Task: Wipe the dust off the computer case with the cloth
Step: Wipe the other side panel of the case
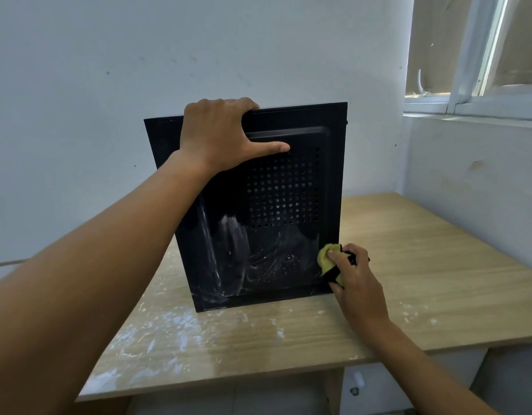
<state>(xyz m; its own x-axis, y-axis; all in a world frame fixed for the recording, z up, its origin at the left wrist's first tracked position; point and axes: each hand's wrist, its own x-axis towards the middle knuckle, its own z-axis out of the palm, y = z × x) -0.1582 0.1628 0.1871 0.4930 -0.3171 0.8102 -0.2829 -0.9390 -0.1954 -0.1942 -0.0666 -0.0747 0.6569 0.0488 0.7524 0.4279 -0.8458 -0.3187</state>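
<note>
A black computer case (291, 187) stands upright on a wooden table (423, 265), its side panel with a grid of vent holes facing me. White dust smears cover the panel's lower left. My left hand (219, 134) grips the case's top edge, fingers curled over it and thumb lying flat on the panel. My right hand (353, 272) holds a bunched yellow-green and black cloth (329, 259) and presses it against the panel's lower right corner.
White dust is scattered over the table's front part (169, 339). A pale wall stands close behind the case, and a window (474, 55) with a sill is at the upper right. The table's front edge runs below the hands.
</note>
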